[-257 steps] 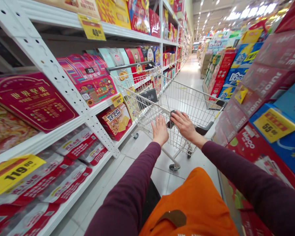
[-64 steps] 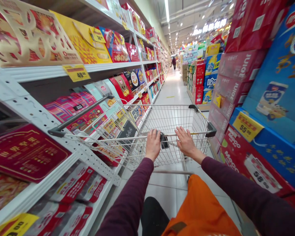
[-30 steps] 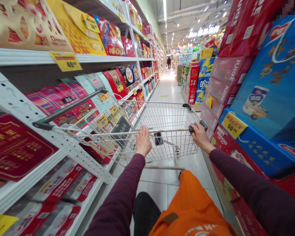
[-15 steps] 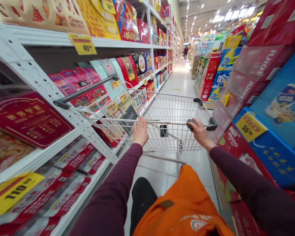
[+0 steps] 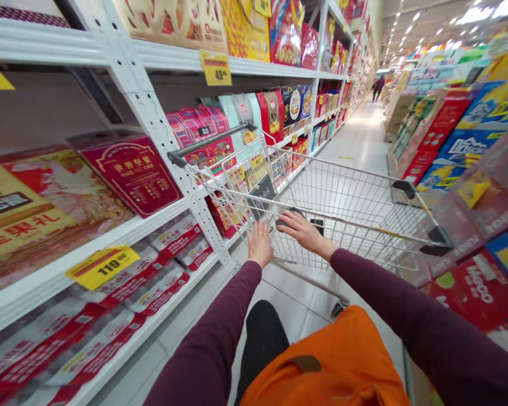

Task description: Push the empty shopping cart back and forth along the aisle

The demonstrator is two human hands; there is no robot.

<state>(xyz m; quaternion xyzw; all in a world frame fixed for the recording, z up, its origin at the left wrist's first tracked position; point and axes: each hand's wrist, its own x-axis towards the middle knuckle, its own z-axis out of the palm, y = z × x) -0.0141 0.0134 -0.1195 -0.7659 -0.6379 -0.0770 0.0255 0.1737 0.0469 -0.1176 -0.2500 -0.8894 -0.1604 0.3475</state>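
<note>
An empty wire shopping cart [image 5: 355, 197] stands in the aisle in front of me, its grey handle bar [image 5: 209, 142] on the far left side by the shelves. My left hand [image 5: 259, 243] rests against the cart's near rim with its fingers stretched upward, holding nothing. Close beside it, my right hand [image 5: 302, 231] lies flat, fingers extended over a dark plastic piece [image 5: 281, 221] on the same rim. Both arms wear dark red sleeves, above an orange apron [image 5: 330, 366].
White shelving [image 5: 152, 121] full of red and gold gift boxes runs along the left, with yellow price tags [image 5: 102, 266]. Stacked red and blue cartons [image 5: 482, 186] crowd the right. The tiled aisle [image 5: 359, 141] runs ahead; a person [image 5: 379, 85] stands far down it.
My right hand has left the cart's right corner bumper and now lies mid-rim beside my left hand. The cart's right end has swung farther right, and my view has turned toward the shelves.
</note>
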